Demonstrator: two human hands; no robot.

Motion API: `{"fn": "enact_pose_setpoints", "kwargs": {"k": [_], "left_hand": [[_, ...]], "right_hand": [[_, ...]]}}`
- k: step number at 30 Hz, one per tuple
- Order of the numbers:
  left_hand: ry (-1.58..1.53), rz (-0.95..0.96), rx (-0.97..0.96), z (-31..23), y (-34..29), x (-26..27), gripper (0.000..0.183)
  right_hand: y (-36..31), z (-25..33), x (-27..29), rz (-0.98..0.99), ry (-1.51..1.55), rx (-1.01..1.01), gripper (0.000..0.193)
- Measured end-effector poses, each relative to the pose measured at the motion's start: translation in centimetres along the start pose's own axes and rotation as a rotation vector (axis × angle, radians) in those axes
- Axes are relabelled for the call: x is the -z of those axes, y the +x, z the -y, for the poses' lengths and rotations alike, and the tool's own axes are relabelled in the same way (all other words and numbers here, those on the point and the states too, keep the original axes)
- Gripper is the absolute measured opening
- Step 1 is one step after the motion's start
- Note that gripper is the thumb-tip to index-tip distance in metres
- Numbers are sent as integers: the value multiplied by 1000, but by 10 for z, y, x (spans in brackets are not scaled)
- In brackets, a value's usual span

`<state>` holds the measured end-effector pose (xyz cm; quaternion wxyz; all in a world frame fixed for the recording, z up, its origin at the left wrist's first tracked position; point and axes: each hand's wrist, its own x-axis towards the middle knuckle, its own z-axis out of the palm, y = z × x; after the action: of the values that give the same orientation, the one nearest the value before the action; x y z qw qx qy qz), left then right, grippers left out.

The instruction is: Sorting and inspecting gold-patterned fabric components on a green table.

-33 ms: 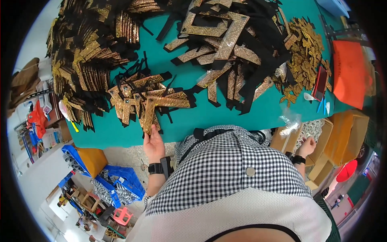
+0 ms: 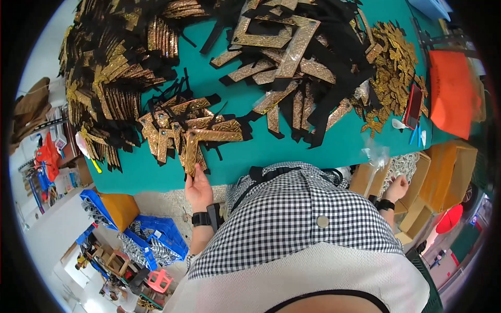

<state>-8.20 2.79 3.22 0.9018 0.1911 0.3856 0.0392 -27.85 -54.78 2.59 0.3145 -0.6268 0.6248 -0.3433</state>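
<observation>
At the near left edge of the table, my left hand (image 2: 199, 190) grips the lower end of an L-shaped gold trim piece (image 2: 215, 135) with black fabric edging. My thumb lies against it, and its corner rests over a loose heap of similar gold trim pieces (image 2: 166, 136). Off the table's edge at the right, my right hand (image 2: 397, 188) is at an open cardboard box (image 2: 427, 173) of silver metal pieces (image 2: 403, 168). Its fingers are curled together; whatever is between them is too small to make out.
Stacked black-and-gold trims (image 2: 120, 99) cover the green table's left. More L-shaped trims (image 2: 292, 52) lie at centre, beside gold flower-shaped pieces (image 2: 394, 68). A red-edged phone (image 2: 414, 107) sits at the right. Blue bins (image 2: 166, 232) with metal parts stand below left.
The L-shaped trim in my left hand has dipped slightly toward me. My right hand stays at the box, nearly unmoved.
</observation>
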Motion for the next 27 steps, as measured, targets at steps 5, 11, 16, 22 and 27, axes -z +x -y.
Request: {"fn": "enact_pose_setpoints", "kwargs": {"k": [5,11,16,22,27], "left_hand": [[238,-393,49,-10,-4,-3,36],[1340,-602,-465,-10,-34,-55,42],[1694,642,-749,47,-17,-194,20],[2026,894,-736,173,12,-300,41],[1783,879,-512,192,7,-277,25]], "right_hand": [[-14,-33,-56,177,-159,281,15],[-56,6,-92,405,51,-5,24],[-53,68,-70,636,-719,392,41],[-34,49,-50,400,-668,352,40],[-60,98,-49,332,-5,327,15]]}}
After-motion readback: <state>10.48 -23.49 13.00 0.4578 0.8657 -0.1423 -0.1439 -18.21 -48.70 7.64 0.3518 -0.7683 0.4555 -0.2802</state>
